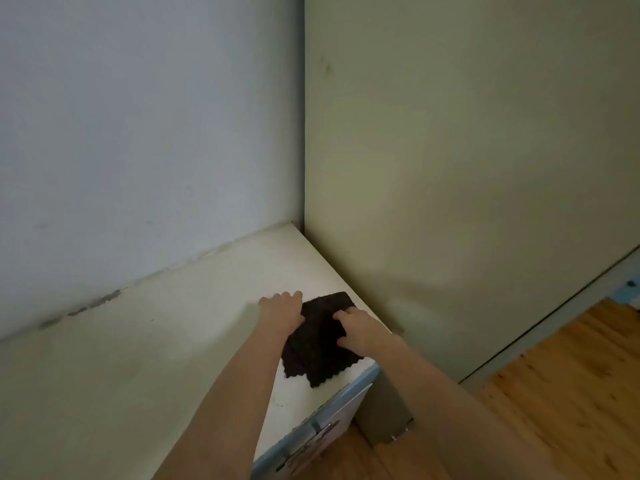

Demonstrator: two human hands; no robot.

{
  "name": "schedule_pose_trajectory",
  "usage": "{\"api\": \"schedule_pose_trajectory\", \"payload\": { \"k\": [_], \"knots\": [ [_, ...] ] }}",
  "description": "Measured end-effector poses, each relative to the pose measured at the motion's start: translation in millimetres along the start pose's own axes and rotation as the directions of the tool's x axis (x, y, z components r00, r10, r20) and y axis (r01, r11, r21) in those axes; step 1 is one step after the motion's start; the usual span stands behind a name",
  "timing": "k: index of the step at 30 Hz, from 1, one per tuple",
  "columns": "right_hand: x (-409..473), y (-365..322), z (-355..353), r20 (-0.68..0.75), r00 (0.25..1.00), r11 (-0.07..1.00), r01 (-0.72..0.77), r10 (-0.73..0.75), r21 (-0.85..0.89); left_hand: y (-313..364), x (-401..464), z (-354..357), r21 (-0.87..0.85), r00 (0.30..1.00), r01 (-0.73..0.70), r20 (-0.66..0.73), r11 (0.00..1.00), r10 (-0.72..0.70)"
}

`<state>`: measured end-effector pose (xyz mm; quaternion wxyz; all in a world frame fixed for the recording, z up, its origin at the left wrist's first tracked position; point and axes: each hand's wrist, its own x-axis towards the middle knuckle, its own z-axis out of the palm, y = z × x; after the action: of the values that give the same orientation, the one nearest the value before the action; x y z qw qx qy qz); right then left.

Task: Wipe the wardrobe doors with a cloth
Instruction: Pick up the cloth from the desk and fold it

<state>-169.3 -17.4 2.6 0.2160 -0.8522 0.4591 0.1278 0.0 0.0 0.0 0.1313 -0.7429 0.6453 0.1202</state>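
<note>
Both hands gripped the dark cloth (318, 337) flat on the cabinet top (194, 341), left hand (282, 308) at its far edge, right hand (356, 332) bunching the middle, probably folding it for wiping.

Grey-blue wall (138, 116) at left; pale cabinet top (156, 341) below it; wooden floor (571, 393) at right.

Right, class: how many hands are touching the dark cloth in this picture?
2. The left hand rests at the cloth's upper left edge; the right hand grips its right side. The cloth lies on the white cabinet top. No other hands are visible.
</note>
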Motion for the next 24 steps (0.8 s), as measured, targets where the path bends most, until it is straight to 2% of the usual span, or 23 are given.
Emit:
{"api": "schedule_pose_trajectory", "payload": {
  "k": [3, 7, 13, 18, 24],
  "knots": [
    [0.5, 1.0, 7.0, -0.002, 1.0, 1.0, -0.01, 0.01, -0.025, -0.6, 3.6, 3.2, 0.009, 1.0, 0.009, 0.017, 1.0, -0.009],
    [-0.9, 0.9, 13.6, -0.012, 1.0, 0.999, -0.021, 0.021, -0.035, 1.4, 6.1, 5.5, -0.075, 1.0, -0.018, -0.008, 0.997, 0.017],
    [-15.4, 0.2, 20.6, -0.046, 0.999, 1.0, -0.021, 0.02, -0.018, 20.8, -7.9, -0.2, -0.314, 1.0, -0.027, -0.009, 0.949, 0.025],
    [-39.6, 3.4, 21.5, -0.064, 0.998, 1.0, -0.007, 0.007, 0.0, 37.4, -34.1, -18.5, -0.352, 0.991, -0.082, -0.124, 0.933, 0.041],
    [-91.2, 13.5, 19.7, -0.114, 0.987, 0.994, 0.112, -0.111, 0.003, 75.5, -79.8, -47.7, -0.295, 0.982, -0.133, -0.171, 0.946, 0.085]
  ]
}}
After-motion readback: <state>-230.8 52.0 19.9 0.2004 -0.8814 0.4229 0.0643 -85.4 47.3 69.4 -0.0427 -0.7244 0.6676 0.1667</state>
